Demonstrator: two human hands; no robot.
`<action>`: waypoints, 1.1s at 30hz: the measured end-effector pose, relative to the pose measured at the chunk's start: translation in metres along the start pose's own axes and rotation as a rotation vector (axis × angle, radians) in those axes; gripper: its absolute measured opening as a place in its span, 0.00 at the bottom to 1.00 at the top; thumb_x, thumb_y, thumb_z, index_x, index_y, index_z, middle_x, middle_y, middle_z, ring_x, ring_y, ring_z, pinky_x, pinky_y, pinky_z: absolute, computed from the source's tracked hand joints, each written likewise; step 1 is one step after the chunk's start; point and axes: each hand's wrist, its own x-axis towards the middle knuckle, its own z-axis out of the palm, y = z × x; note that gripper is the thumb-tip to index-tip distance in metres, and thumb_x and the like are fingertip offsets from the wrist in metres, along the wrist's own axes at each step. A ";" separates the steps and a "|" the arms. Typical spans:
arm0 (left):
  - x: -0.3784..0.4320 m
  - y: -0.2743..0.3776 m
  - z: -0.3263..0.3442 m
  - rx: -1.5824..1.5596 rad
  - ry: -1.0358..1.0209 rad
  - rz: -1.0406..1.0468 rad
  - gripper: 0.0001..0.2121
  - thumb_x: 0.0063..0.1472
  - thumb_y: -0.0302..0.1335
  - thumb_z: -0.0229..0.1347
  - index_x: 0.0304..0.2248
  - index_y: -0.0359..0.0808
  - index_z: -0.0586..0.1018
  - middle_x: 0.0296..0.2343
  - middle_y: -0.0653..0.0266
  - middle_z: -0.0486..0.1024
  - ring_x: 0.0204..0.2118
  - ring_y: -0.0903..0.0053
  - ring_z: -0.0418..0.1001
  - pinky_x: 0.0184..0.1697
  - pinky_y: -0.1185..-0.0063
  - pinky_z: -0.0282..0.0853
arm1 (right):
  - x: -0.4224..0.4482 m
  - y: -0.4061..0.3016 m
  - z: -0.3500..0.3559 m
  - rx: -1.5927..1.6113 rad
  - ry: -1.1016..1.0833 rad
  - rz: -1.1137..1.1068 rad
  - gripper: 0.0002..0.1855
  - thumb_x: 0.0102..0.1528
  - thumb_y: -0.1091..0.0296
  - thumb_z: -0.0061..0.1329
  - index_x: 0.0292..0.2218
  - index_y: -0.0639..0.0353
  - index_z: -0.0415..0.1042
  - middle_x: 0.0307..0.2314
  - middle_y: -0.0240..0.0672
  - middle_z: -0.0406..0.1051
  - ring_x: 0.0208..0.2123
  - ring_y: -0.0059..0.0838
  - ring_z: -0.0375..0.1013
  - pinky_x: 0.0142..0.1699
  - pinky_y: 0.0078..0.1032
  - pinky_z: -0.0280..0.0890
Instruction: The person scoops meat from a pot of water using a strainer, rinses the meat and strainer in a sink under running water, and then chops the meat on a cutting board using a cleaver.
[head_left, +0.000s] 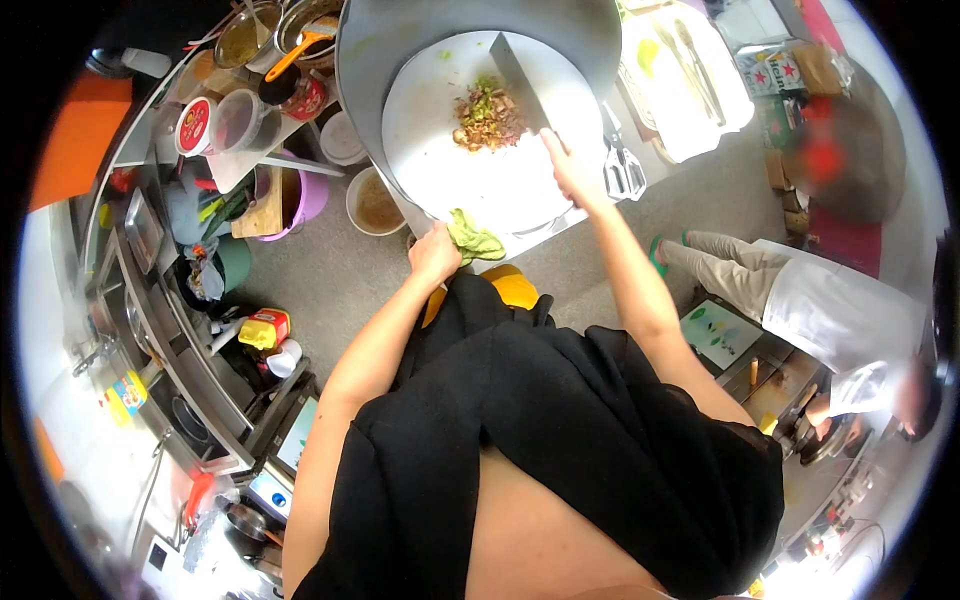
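Observation:
My right hand (568, 169) grips the handle of a kitchen cleaver (520, 81). Its broad blade stands close to the right side of a pile of chopped brown and green food (489, 116) on a round white cutting board (427, 169). A curved grey guard (480, 16) rises around the board's far side. At the board's near left edge my left hand (435, 255) is closed on a green cloth (475, 238), which hangs out to its right. Kitchen scissors (623, 166) lie just right of the board.
A white tray (664, 142) with metal utensils lies at upper right. Jars and tubs (238, 120) crowd a side table at left. Under the table edge is a bucket of brown liquid (376, 201). At right, another person (840, 315) in white works at a counter.

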 end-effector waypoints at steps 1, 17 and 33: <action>0.000 0.000 0.001 0.001 -0.001 0.001 0.16 0.51 0.28 0.47 0.39 0.27 0.67 0.31 0.44 0.75 0.36 0.52 0.74 0.41 0.61 0.67 | 0.015 0.002 -0.009 -0.105 0.061 -0.126 0.32 0.56 0.35 0.38 0.27 0.61 0.70 0.13 0.36 0.65 0.17 0.31 0.68 0.24 0.30 0.63; 0.002 0.002 0.001 0.017 -0.022 -0.038 0.15 0.51 0.28 0.47 0.39 0.28 0.68 0.32 0.44 0.75 0.37 0.52 0.74 0.42 0.61 0.67 | 0.014 -0.007 -0.030 -0.488 -0.114 -0.537 0.35 0.55 0.35 0.39 0.25 0.65 0.72 0.15 0.47 0.68 0.22 0.41 0.71 0.32 0.36 0.64; 0.002 -0.001 0.000 -0.006 0.008 -0.022 0.15 0.52 0.27 0.46 0.39 0.27 0.67 0.31 0.43 0.76 0.36 0.52 0.74 0.41 0.61 0.67 | -0.016 -0.006 0.028 -0.185 -0.085 -0.235 0.31 0.58 0.41 0.38 0.26 0.66 0.70 0.15 0.43 0.66 0.20 0.35 0.68 0.29 0.33 0.61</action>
